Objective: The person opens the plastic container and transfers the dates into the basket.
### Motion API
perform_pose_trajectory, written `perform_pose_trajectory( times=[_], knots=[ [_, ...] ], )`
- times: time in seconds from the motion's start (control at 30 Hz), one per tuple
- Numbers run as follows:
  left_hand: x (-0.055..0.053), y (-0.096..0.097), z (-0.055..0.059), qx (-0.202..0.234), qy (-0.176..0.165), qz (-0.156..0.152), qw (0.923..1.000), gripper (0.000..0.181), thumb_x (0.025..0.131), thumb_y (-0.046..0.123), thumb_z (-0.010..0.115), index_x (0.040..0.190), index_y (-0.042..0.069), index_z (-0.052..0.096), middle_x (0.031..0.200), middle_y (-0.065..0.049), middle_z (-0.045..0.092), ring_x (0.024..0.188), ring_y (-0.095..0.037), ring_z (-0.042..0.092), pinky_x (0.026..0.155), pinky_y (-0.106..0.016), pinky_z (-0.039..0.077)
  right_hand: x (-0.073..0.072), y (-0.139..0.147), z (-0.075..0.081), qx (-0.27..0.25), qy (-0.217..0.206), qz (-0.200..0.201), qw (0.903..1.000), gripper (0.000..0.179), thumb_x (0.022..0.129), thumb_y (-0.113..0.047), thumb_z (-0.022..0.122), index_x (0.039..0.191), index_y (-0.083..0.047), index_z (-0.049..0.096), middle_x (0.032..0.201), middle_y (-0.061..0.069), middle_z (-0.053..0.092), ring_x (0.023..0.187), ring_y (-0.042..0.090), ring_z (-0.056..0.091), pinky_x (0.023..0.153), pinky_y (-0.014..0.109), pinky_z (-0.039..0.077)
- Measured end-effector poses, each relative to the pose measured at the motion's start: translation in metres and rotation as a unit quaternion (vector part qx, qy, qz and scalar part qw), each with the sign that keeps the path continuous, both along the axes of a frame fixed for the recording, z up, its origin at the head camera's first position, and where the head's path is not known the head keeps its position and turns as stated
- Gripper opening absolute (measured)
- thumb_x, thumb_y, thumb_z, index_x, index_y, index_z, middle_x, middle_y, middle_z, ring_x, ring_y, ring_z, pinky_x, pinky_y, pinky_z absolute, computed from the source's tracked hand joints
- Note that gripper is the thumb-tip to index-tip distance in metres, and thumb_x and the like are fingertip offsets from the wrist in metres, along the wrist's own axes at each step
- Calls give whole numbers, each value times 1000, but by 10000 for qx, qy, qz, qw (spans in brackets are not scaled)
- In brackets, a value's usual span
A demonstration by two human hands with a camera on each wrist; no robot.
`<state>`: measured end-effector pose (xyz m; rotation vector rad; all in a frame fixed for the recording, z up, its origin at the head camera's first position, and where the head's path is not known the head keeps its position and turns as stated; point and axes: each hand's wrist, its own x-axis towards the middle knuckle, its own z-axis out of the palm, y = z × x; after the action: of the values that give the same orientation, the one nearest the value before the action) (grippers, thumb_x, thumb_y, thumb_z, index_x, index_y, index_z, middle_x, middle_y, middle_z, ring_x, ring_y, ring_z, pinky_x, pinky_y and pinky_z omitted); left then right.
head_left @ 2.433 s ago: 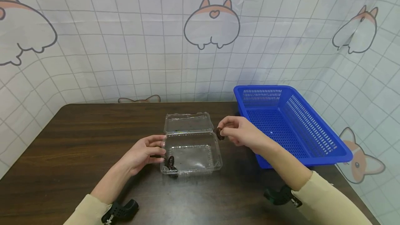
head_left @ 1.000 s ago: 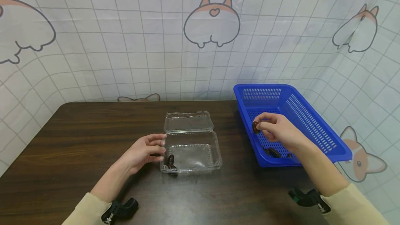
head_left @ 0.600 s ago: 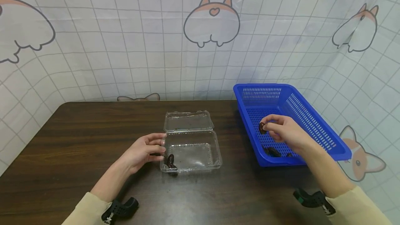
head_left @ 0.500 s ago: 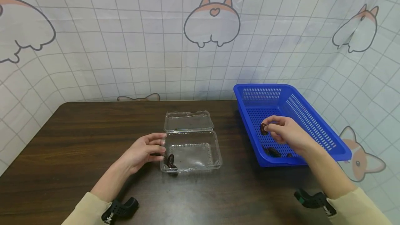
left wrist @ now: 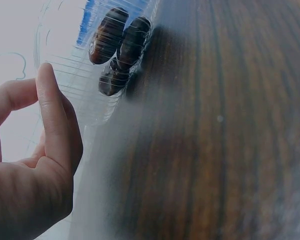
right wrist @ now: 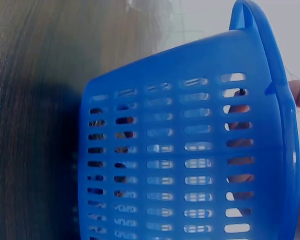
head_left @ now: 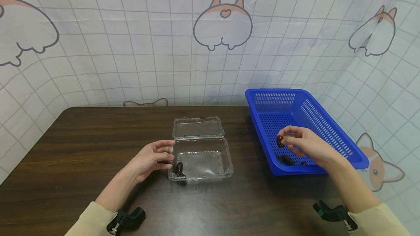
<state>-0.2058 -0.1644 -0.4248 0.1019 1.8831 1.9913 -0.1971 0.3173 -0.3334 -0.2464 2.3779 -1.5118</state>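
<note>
1. Now, in the head view, the right hand [head_left: 305, 143] pinches a glossy dark brown piece [head_left: 280, 141] between thumb and fingertips. Hand and piece are over the inside of the blue basket [head_left: 285, 170], towards its left wall.

2. Also in the head view, the left hand [head_left: 149, 161] rests against the left side of a clear plastic container [head_left: 197, 159], its fingers loosely extended and apart. How firmly they press, I cannot tell. The container stands open, its lid [head_left: 198, 128] folded back on the far side.

3. Further dark pieces in the container [head_left: 179, 170] lie together in its near left corner, just beside the left hand. Loose dark pieces in the basket [head_left: 287, 160] lie on its floor along the near side, below the right hand.

4. Around these run a dark wood-grain table [head_left: 82, 156] and a white gridded backdrop [head_left: 131, 28] printed with cartoon animals. Each pale sleeve [head_left: 93, 219] meets a black wrist strap [head_left: 128, 219].

5. Seen from the left wrist, three pieces touch one another behind the container's ribbed clear wall. One straight digit stands upright near that wall; other fingers are partly hidden.

6. Seen from the right wrist, the slotted outside of the basket fills most of the view, with dark bits showing through its lower slots. Only part of the right hand appears beyond the rim, and its grip cannot be told from this side.
</note>
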Motion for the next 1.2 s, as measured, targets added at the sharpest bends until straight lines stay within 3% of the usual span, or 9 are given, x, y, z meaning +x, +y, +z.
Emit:
perform_pose_trajectory(
  times=[0.23, 0.6, 0.7, 0.9, 1.13, 1.2],
  knots=[
    [1, 1, 0, -6, -3, 8, 10000, 60, 97, 0, 64, 151, -7, 39, 119, -11, 54, 93, -19, 62, 79, -34, 61, 4, 5, -2, 353, -38, 114, 9993, 31, 105, -16, 58, 127, 5, 52, 82, 9, 51, 55, 13, 39, 46, 28, 34],
    [1, 0, 0, 21, 27, 0, 10000, 61, 96, 1, 65, 151, -7, 39, 116, -10, 54, 92, -18, 61, 79, -34, 61, 6, 7, -3, 489, 112, 124, 9987, 35, 105, -19, 59, 129, 6, 52, 113, 19, 63, 59, 14, 44, 47, 28, 37],
    [1, 1, -1, 38, 18, -9, 10000, 61, 96, 0, 65, 151, -7, 39, 116, -10, 53, 90, -17, 61, 79, -34, 61, 6, 4, -2, 476, 191, 94, 9986, 34, 105, -20, 61, 128, 4, 53, 108, 17, 64, 56, 13, 43, 46, 27, 37],
    [1, 1, -1, 54, 9, 1, 10000, 61, 96, 1, 66, 150, -7, 39, 116, -10, 53, 90, -17, 61, 79, -34, 61, 2, -13, 2, 549, 411, 178, 9975, 34, 104, -24, 64, 126, 1, 57, 76, 10, 51, 49, 12, 35, 44, 29, 36],
    [0, 0, -1, 18, 6, 15, 10000, 60, 96, 0, 65, 150, -7, 39, 115, -8, 54, 92, -18, 61, 80, -35, 61, -6, -39, 12, 506, 520, 311, 9969, 32, 103, -26, 65, 123, -1, 60, 105, 21, 58, 51, 12, 37, 45, 26, 37],
    [0, 0, 0, -5, 14, 7, 10000, 59, 97, 0, 64, 150, -7, 39, 114, -8, 54, 93, -18, 61, 80, -35, 60, -9, -48, 14, 417, 512, 378, 9971, 31, 103, -25, 65, 122, -1, 60, 104, 21, 57, 52, 12, 36, 46, 25, 35]
  ],
)
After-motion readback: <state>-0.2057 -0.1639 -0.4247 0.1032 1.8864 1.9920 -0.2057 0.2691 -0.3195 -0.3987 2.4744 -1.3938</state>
